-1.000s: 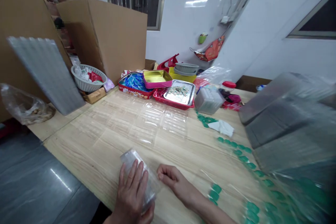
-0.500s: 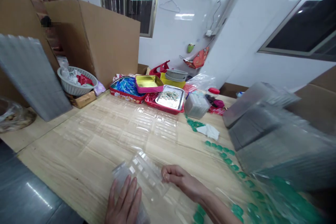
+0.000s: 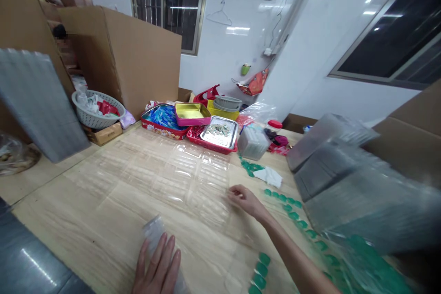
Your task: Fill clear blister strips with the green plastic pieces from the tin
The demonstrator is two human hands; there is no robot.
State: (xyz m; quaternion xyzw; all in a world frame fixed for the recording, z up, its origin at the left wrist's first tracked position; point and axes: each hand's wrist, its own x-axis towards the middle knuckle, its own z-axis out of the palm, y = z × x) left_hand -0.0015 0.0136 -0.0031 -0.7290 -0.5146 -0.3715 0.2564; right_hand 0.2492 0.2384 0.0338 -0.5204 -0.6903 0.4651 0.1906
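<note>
— What's your left hand (image 3: 156, 264) doing?

— Grasping. My fingers are closed around a narrow, clear plastic blister tray (image 3: 153, 234), low over the near part of the table. It's see-through and the bottom of the view cuts it off, so I can't really say how much of it is in my grip.

— And your right hand (image 3: 246, 201)?

— It's relaxed and holding nothing, with the fingers loosely curled. My fingertips (image 3: 230, 194) are at the right edge of a flat, clear plastic blister sheet (image 3: 206, 197) lying on the pale wood-grain table (image 3: 86, 220).

— What's closest to them?

— A row of small green plastic pieces (image 3: 282, 197) curves down the table to the right of my right hand, and a shorter green row (image 3: 261, 270) lies just beside my right forearm (image 3: 292, 250). A crumpled white cloth (image 3: 270, 177) sits near the top of the first row. Further right is a blurred stack of clear plastic trays (image 3: 344, 183).

— And further out?

— Past the sheet, there's a red tin full of blue pieces (image 3: 160, 121), a pink tray with a yellow lining (image 3: 192, 114), a steel tray of small pieces (image 3: 218, 132) on a red tray, and a clear square tub (image 3: 252, 143).
</note>
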